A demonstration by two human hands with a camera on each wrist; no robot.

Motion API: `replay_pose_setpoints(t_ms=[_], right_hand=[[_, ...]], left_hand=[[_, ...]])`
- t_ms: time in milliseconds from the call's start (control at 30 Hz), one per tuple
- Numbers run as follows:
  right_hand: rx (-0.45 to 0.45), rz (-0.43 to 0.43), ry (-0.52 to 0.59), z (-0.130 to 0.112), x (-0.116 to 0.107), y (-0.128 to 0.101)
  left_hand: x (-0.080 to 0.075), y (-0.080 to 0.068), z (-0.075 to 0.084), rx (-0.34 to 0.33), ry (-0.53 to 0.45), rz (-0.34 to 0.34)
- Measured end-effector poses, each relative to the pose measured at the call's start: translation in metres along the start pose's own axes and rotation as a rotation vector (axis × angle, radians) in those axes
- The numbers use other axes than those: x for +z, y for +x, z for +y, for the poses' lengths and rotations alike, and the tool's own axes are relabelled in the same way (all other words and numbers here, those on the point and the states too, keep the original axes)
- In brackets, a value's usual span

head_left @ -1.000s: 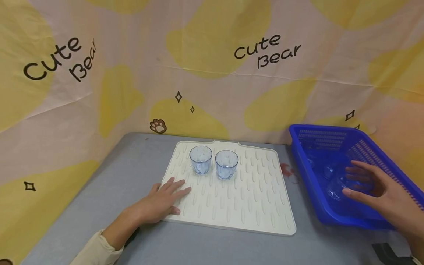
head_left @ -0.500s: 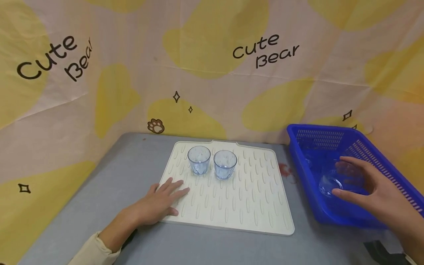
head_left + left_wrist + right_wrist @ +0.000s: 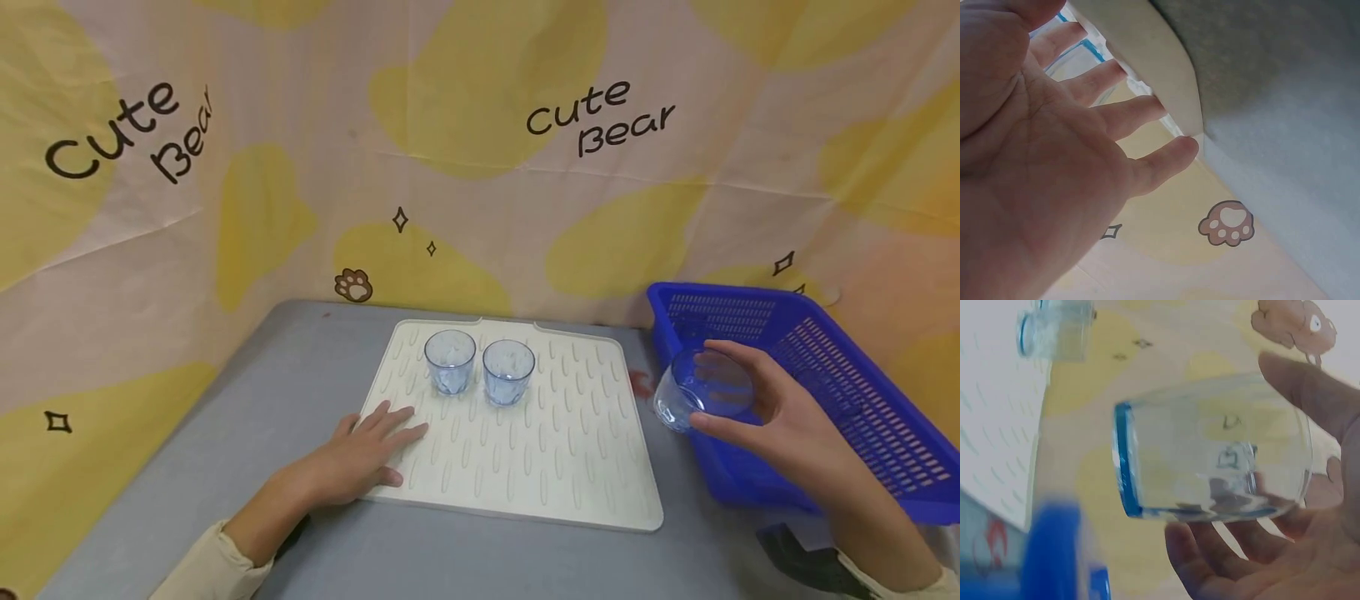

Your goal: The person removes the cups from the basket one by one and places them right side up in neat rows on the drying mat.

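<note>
My right hand [image 3: 780, 417] grips a clear bluish drinking glass [image 3: 1210, 450] between thumb and fingers. The glass is tilted and overlaps the near-left rim of the blue basket [image 3: 817, 504] in the head view. My left hand [image 3: 356, 462] rests with spread fingers on the left front edge of a white ridged drying mat [image 3: 555, 467]; in the left wrist view its palm [image 3: 1054, 169] shows beside the mat's edge. Two more glasses stand upright side by side on the mat's back left part, a left glass [image 3: 450, 362] and a right glass [image 3: 509, 373].
The grey table [image 3: 247, 400] runs up to a printed cloth backdrop [image 3: 465, 167] at the back and left. The basket has raised slotted walls and stands right of the mat. A red mark [image 3: 641, 383] shows on the table between them.
My right hand has lifted the glass from inside the blue basket and carried it left to the basket's rim. The left hand and the two glasses on the mat have stayed put.
</note>
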State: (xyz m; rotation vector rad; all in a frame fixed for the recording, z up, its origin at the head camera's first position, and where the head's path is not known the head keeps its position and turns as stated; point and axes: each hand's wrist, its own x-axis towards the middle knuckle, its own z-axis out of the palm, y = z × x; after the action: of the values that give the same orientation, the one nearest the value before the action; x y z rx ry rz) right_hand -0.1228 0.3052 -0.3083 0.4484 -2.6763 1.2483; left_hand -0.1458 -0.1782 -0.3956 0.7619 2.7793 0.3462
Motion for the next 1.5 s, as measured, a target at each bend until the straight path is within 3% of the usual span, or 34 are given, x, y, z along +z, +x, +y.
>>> replay_pose_setpoints(t_ms=[367,667,933,1500], right_hand=[[0.028,0.002,0.055,-0.023,0.031,0.021],[0.115,-0.01,0.125,-0.037,0.052,0.041],[0.115,-0.022,0.195,-0.046,0.064,0.054],[0.205,-0.059,0.204,-0.024,0.103,0.076]], left_hand=[[-0.003,0.001,0.002,0.027,0.006,0.008],[-0.001,0.001,0.002,-0.021,-0.015,-0.016],[-0.002,0.001,0.003,-0.047,-0.028,-0.029],[-0.001,0.001,0.003,-0.038,-0.016,-0.019]])
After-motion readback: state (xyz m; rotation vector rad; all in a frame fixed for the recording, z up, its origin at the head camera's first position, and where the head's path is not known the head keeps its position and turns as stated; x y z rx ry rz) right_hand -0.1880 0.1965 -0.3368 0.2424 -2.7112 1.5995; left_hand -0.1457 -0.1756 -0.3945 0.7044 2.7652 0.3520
